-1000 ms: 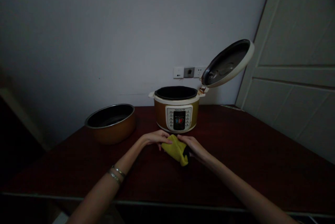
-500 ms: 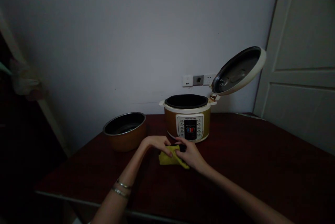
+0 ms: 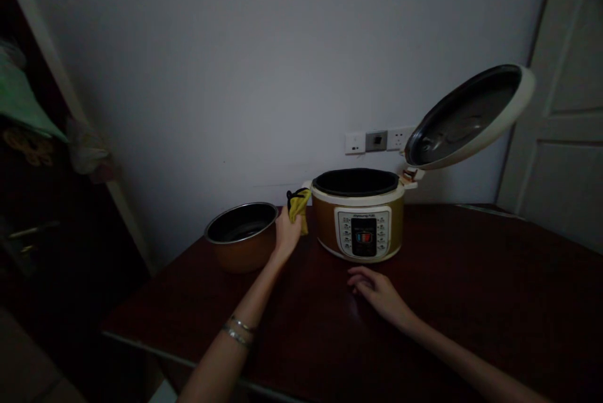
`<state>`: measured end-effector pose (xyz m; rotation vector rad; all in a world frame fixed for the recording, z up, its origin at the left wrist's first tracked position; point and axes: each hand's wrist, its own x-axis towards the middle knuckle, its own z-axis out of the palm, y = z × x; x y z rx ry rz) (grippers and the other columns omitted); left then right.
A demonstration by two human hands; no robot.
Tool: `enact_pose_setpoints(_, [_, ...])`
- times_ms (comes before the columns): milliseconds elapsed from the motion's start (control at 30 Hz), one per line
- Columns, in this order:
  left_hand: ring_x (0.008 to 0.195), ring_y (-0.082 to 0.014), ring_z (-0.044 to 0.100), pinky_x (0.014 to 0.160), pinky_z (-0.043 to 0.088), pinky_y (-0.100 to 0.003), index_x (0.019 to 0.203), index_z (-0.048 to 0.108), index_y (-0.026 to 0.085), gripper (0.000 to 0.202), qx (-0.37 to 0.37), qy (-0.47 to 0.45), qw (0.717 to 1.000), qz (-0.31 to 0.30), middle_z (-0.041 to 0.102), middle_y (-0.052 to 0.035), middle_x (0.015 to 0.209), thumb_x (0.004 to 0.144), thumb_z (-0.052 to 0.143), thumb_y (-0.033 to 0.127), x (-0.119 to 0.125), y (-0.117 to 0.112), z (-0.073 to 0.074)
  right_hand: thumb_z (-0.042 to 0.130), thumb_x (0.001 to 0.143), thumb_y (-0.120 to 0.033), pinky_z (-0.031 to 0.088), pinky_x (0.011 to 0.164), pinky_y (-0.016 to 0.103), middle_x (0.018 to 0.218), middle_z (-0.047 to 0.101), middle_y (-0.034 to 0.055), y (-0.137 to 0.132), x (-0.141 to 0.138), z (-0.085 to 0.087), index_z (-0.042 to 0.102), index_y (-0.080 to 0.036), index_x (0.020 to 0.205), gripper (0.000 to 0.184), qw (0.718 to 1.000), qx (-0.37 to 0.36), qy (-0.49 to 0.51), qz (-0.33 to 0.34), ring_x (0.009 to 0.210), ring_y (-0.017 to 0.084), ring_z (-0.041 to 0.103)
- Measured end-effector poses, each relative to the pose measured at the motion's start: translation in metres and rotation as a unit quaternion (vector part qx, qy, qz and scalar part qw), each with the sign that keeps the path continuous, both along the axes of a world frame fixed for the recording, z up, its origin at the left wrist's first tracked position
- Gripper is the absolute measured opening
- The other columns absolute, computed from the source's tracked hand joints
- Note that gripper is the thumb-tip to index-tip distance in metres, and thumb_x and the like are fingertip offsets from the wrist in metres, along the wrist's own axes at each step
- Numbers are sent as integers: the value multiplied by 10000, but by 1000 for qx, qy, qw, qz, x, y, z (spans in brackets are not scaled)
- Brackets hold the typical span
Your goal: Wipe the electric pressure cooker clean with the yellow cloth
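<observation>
Between the inner pot and the cooker, my left hand (image 3: pixel 287 232) grips a folded yellow cloth (image 3: pixel 299 205) with a dark edging, raised above the tabletop. To its left stands the inner pot (image 3: pixel 245 252), brownish-gold outside and dark inside with a metal rim. The electric cooker (image 3: pixel 325 221), gold and white with a button panel in front, has its round lid (image 3: pixel 471 117) swung up to the right. My right hand (image 3: pixel 379 292) hovers over or rests on the table in front of the cooker, fingers loosely curled and apart, holding nothing.
The dark red table (image 3: pixel 452 290) has a pale front edge. Behind the cooker, wall sockets (image 3: pixel 375 140) sit in the plain wall. A white panelled door (image 3: pixel 565 183) is at the right, and a dark door with a handle (image 3: pixel 35 230) at the left.
My left hand has carried the yellow cloth up and away to the space beside the cooker. My right hand has let go of the cloth and is apart from it. The view has shifted left.
</observation>
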<state>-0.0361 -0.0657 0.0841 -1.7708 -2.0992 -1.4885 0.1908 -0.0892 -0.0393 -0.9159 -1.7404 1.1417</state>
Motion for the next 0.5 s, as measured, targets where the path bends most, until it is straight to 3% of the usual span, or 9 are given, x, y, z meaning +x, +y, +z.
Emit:
enact_pose_setpoints(100, [1108,-211,565,938,423,-311,1302,415,90,503,98,-51,992,-60,590,-158,1208,804,394,152,35,10,-15,466,665,-285,496,680,329,809,662,59,-1,-1,2,583,-158,967,348,1000,6,-10,-2,690,181,629])
enact_pose_setpoints(200, [1337,-205,324,1090,278,-337,1389,274,47,598,127,-44,986,-95,357,-182,1432,812,377,164,62,21,-33,461,666,-274,493,672,321,783,666,51,0,-2,1,600,-164,928,316,1000,10,-20,0,685,180,627])
enact_pose_setpoints(333, [1403,-223,30,1148,98,-402,1427,128,12,667,111,-2,988,-104,73,-187,1515,839,358,229,79,22,-58,464,679,-255,492,664,315,773,674,46,2,-2,-1,619,-171,898,281,1000,20,-21,6,676,178,626])
enact_pose_setpoints(500, [1373,-262,-91,1136,89,-469,1417,86,-36,701,64,68,990,-106,-15,-241,1492,865,348,310,96,1,-79,446,694,-221,493,644,314,738,671,48,2,-2,-1,629,-157,868,261,998,47,-34,12,652,180,618])
